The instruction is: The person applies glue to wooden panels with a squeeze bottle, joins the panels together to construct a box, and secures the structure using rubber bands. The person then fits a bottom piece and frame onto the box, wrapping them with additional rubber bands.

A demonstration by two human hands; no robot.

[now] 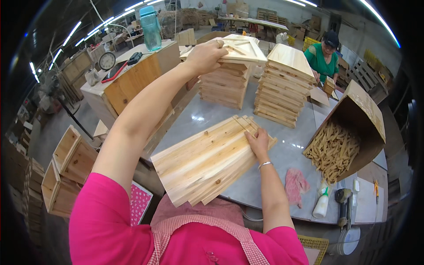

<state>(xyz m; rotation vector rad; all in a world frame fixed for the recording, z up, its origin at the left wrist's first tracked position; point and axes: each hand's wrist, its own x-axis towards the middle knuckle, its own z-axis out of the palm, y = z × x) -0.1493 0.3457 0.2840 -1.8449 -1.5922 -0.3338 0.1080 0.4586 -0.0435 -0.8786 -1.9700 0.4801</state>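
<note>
My left arm stretches forward to a tall stack of wooden panels (224, 86). There my left hand (206, 56) is closed on the edge of the top panel (243, 47), which has thin strips across its upper face. Nearer to me, a fanned pile of flat pale boards (201, 154) lies slantwise, its near end jutting past the table edge. My right hand (258, 140) grips the far right end of this pile, near its crosswise strips, with the fingertips partly hidden. A second stack of boards (282, 88) stands just right of the first.
An open carton (364, 128) of small wooden pieces (333, 150) lies on the grey table (282, 143). Near the right edge are a pink cloth (296, 186), a white bottle (321, 203) and a power tool (342, 205). Across the table, a person in green (324, 59) works.
</note>
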